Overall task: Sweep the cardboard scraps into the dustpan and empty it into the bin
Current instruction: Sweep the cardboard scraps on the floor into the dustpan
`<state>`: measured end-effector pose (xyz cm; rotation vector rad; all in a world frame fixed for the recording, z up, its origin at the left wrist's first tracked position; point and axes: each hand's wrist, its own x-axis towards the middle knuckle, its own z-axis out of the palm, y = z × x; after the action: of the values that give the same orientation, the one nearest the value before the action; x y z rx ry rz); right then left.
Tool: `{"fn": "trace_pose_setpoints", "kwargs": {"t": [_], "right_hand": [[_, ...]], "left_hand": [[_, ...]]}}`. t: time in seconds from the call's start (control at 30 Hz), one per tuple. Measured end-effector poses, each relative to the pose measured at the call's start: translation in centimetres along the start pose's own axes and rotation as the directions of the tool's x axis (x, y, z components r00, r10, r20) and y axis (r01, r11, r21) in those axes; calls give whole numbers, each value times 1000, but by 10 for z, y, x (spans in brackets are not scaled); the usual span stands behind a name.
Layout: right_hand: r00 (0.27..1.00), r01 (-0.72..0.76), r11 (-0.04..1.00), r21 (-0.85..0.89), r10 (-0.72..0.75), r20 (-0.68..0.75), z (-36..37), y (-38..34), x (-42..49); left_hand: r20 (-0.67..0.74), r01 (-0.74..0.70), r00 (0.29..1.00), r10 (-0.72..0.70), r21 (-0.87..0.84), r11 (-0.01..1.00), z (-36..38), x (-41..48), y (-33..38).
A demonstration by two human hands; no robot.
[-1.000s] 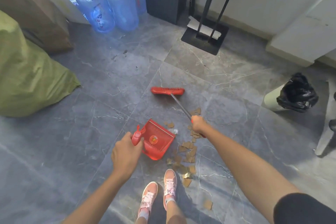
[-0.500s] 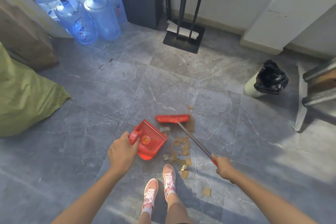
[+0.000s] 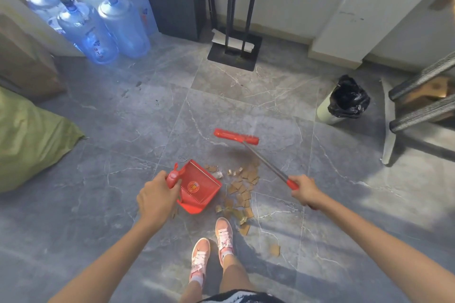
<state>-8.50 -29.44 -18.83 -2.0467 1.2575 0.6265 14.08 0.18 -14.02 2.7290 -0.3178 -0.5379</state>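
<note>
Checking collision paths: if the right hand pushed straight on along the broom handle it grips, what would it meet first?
Right hand would slide up the handle to the broom head; beyond lies bare floor, though depth is uncertain.

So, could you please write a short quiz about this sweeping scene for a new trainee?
1. True or false: the dustpan already holds most of the cardboard scraps.
2. Which hand holds the broom?
A. left hand
B. right hand
C. neither
3. Fill in: the bin is lined with a ____ bag.

Key:
1. False. The scraps lie on the floor beside the dustpan, which looks nearly empty.
2. B. The left hand grips the dustpan's handle.
3. Black.
</note>
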Motion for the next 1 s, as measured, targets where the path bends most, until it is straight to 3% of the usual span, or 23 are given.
{"fn": "trace_pose_setpoints", "kwargs": {"t": [0.2,0.4,0.67,0.9,1.0], "right_hand": [[998,-64,998,12,64,-5,-18,-46,80],[985,-169,985,-34,170,8,18,-46,123],[987,-153,972,-179,159,17,103,7,29],[981,-171,970,-171,185,64,175,31,-73],[983,-168,983,-74,173,66,179,32,-102]], "left_hand": [[37,-59,998,59,2,998,25,8,21],[53,-63,997,63,3,998,35,5,11],[82,-93,992,94,-6,996,34,-17,-10],[98,-125,987,124,1,992,20,-46,-37],[105,-172,980,171,4,985,14,-61,-51]]}}
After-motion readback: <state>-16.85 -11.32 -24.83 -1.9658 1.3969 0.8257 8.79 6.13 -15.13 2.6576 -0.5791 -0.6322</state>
